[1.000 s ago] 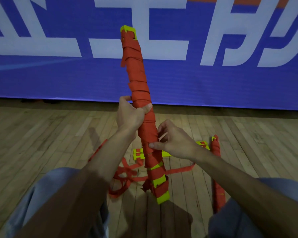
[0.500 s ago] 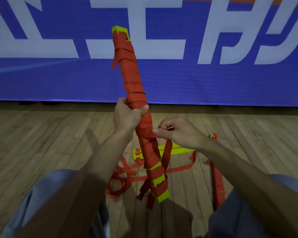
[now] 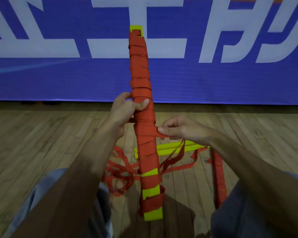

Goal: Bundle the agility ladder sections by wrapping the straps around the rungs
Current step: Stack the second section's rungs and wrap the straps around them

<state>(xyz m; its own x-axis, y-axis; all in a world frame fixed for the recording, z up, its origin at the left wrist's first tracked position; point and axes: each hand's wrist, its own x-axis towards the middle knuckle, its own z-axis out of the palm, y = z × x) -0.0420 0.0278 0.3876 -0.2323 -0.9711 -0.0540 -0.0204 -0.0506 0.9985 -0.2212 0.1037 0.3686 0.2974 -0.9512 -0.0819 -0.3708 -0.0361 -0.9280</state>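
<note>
A bundle of yellow ladder rungs (image 3: pixel 144 143), wound in red strap, stands nearly upright on the floor in front of me. My left hand (image 3: pixel 126 109) grips the bundle around its middle, thumb across the front. My right hand (image 3: pixel 181 130) pinches the red strap (image 3: pixel 159 134) just to the right of the bundle, a little lower. From that pinch the loose strap (image 3: pixel 177 157) hangs down and trails over the floor. Yellow plastic shows at the top tip and in bands near the bottom.
Behind the bundle lie loose yellow rungs (image 3: pixel 175 148) and a tangle of red strap (image 3: pixel 120 174) on the wooden floor. A second wrapped red bundle (image 3: pixel 218 176) lies at the right by my knee. A blue banner wall (image 3: pixel 58 79) closes off the back.
The bundle has turned more upright. My right hand has drawn the strap away from the bundle to the right and now holds it taut; my left hand keeps its grip.
</note>
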